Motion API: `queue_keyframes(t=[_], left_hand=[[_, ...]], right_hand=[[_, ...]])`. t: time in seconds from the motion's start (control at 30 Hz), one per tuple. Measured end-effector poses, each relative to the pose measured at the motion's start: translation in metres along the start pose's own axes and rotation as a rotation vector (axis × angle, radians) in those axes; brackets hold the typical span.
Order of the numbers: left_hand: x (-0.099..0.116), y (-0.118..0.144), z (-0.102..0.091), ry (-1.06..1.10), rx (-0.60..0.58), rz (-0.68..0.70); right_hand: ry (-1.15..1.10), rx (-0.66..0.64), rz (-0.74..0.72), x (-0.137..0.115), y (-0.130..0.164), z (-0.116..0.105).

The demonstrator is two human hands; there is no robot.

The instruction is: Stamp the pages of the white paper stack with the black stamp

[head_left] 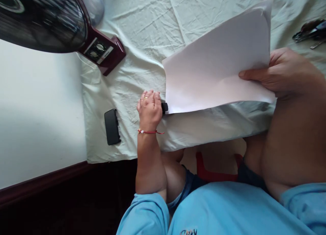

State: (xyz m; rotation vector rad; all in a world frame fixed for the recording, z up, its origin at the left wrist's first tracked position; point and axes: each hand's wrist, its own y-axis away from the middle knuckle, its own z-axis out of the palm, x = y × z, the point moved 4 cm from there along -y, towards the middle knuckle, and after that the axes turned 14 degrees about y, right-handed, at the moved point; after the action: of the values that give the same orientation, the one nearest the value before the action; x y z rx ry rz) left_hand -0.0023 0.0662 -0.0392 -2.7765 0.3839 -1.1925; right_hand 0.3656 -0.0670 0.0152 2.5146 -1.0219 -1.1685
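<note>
My right hand grips a stack of white paper sheets by its right edge, thumb on top and fingers underneath. The sheets are lifted on that side and bend along the near edge. At the stack's near left corner, my left hand is closed over a black stapler. Only the stapler's end shows, touching the paper corner; the palm hides its body. A ring and a red string bracelet are on the left hand and wrist.
A dark red fan stands at the back left, with a clear plastic container behind it. A black flat case lies left of my left hand. Keys lie at the far right on the pale tablecloth. A red stool shows below.
</note>
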Motion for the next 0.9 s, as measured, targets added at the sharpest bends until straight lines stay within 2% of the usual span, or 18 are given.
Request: queue_keyframes(t=[0.3, 0.43, 0.5, 0.6, 0.7, 0.73, 0.8, 0.83, 0.9], left_hand=[[0.015, 0.008, 0.008, -0.118, -0.129, -0.042], [0.015, 0.006, 0.008, -0.105, -0.118, -0.058], [0.014, 0.005, 0.006, -0.080, -0.086, -0.029], [0.011, 0.002, 0.001, -0.010, -0.028, 0.023], [0.011, -0.001, -0.005, 0.036, 0.033, 0.025], [0.013, -0.001, -0.008, 0.053, 0.058, 0.026], [0.018, 0.000, -0.012, 0.133, 0.119, 0.037], [0.021, 0.001, -0.013, 0.215, 0.150, 0.037], [0.025, 0.002, -0.017, 0.468, 0.222, 0.005]], right_hand=[[-0.098, -0.018, -0.036, 0.012, -0.008, 0.004], [-0.173, -0.025, -0.036, 0.013, -0.007, 0.006], [-0.142, -0.007, -0.001, 0.009, -0.002, 0.005], [-0.084, 0.101, 0.044, 0.003, 0.003, 0.001], [-0.171, 0.317, 0.056, 0.008, -0.002, -0.004], [-0.237, 0.387, 0.020, 0.010, -0.004, -0.005], [-0.411, 0.473, -0.140, 0.013, -0.009, -0.006], [-0.487, 0.482, -0.226, 0.013, -0.011, -0.006], [-0.581, 0.454, -0.303, 0.014, -0.011, -0.005]])
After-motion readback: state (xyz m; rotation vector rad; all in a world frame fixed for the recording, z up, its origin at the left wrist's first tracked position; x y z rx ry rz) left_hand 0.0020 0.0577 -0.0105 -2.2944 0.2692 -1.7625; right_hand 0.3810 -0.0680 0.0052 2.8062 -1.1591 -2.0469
